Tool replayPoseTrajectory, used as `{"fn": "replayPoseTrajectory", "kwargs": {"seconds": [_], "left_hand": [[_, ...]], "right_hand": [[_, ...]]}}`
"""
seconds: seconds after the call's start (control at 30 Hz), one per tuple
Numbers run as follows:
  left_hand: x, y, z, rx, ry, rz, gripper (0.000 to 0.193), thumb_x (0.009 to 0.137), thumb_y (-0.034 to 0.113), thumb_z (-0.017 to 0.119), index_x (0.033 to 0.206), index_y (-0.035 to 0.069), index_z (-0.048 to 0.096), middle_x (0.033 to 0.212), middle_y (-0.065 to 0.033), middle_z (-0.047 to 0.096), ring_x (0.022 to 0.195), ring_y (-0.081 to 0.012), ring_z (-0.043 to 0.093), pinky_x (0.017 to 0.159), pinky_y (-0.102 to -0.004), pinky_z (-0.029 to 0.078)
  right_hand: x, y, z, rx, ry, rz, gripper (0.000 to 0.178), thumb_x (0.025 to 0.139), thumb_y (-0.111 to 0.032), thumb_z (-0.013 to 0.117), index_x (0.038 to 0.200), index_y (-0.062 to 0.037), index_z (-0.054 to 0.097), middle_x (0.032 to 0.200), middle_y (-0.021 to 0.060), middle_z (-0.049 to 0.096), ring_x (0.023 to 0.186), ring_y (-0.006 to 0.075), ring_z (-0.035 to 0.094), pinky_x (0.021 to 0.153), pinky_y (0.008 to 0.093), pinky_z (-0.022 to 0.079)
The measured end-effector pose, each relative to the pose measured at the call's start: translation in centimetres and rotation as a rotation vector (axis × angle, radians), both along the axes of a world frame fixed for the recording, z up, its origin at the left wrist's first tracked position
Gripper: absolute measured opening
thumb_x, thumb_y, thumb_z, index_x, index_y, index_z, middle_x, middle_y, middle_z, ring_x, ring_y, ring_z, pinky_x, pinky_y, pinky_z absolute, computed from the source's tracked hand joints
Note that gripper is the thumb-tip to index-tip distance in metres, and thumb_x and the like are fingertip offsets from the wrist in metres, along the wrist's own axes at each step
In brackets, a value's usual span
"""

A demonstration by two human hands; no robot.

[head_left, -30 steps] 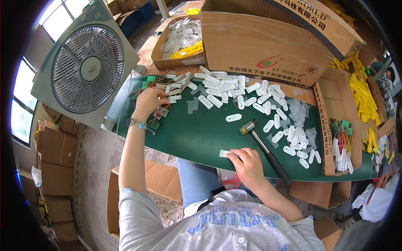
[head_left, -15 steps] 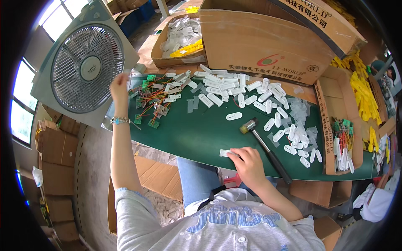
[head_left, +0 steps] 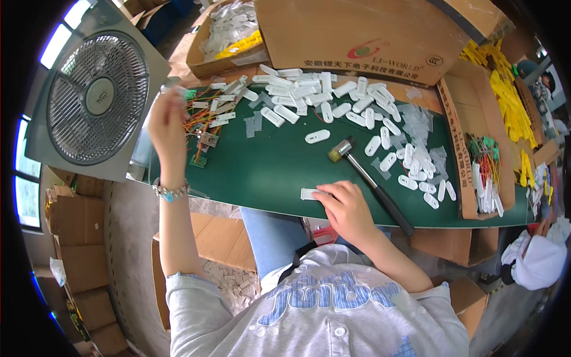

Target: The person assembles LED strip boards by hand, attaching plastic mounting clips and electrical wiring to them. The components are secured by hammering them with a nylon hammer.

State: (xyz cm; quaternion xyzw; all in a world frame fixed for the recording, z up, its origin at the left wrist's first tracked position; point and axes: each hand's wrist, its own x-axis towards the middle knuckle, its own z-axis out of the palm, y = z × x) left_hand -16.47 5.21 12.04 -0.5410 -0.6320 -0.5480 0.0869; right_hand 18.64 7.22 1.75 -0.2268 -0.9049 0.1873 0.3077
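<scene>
Head view: our right hand [head_left: 346, 209] is pinched, thumb against fingers, on one end of a small, flat, rectangular white plastic piece [head_left: 308, 194], which lies level at the near edge of the curved dark-green tabletop [head_left: 262, 172]; whether it touches the surface we cannot tell. Our left hand [head_left: 169, 122] is raised at the table's left side, before the grey box-shaped fan [head_left: 98, 95] and beside the tangle of green circuit boards with red and yellow wires [head_left: 208, 122]. It is blurred, so we cannot tell whether its fingers meet or hold anything. To work well here, we judge, we should grip the piece lightly by its end, leaving its face free, and steady it against the table. With the left hand, we had best lift slowly clear of the wires, lest one snag. The black-handled metal hammer [head_left: 373, 186] lies just beyond our right hand, so our knuckles need care.
</scene>
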Motion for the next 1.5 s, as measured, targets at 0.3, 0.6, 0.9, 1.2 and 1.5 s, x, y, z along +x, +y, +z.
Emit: {"fn": "replayPoseTrajectory", "kwargs": {"seconds": [0.3,0.6,0.9,1.2,1.5], "left_hand": [[14.1,-1.5,-6.1,-0.455,0.194,-0.635,0.011,0.08,0.002,0.074,0.089,0.003,0.068,0.079,-0.0087,0.061,0.069,-0.0257,0.059,0.061,-0.0353,0.049],[18.4,-3.5,-9.0,-0.496,0.131,-0.459,0.015,0.079,0.011,0.076,0.09,0.006,0.066,0.084,-0.0058,0.061,0.075,-0.0262,0.062,0.062,-0.0381,0.051],[18.5,-4.3,-8.5,-0.485,0.266,-0.297,0.016,0.074,0.006,0.077,0.081,0.004,0.063,0.086,-0.0066,0.061,0.08,-0.0277,0.057,0.068,-0.0396,0.048],[17.0,-5.5,-8.9,-0.461,0.189,-0.34,0.016,0.075,-0.001,0.073,0.089,0.003,0.067,0.096,-0.0086,0.065,0.09,-0.0298,0.059,0.08,-0.0393,0.049],[16.3,-5.4,-8.3,-0.447,0.341,-0.298,0.016,0.076,0.008,0.076,0.088,0.005,0.066,0.1,-0.0051,0.064,0.093,-0.028,0.06,0.08,-0.0401,0.048]], "right_hand": [[1.0,-0.1,-0.5,-0.3,0.115,-0.092,0.063,0.078,0.004,0.07,0.137,-0.0043,0.048,0.119,0.0163,0.058,0.104,0.0353,0.059,0.091,0.0446,0.048],[1.0,0.1,0.1,-0.232,0.118,-0.036,0.055,0.076,0.003,0.071,0.128,-0.0024,0.053,0.111,0.0144,0.06,0.102,0.0352,0.059,0.088,0.0448,0.049],[1.1,0.0,-0.7,-0.151,0.1,0.003,0.033,0.072,0.005,0.071,0.103,-0.0026,0.065,0.108,0.0108,0.063,0.095,0.0307,0.06,0.082,0.0407,0.052],[1.0,-0.1,-0.7,-0.051,0.021,0.022,0.032,0.074,-0.003,0.066,0.105,-0.0041,0.07,0.108,0.0086,0.064,0.097,0.0271,0.059,0.085,0.0395,0.052],[0.8,-0.5,-0.1,-0.048,-0.028,0.017,0.031,0.076,-0.007,0.064,0.105,-0.0033,0.071,0.105,0.0097,0.062,0.093,0.0259,0.057,0.082,0.0358,0.052]]}}
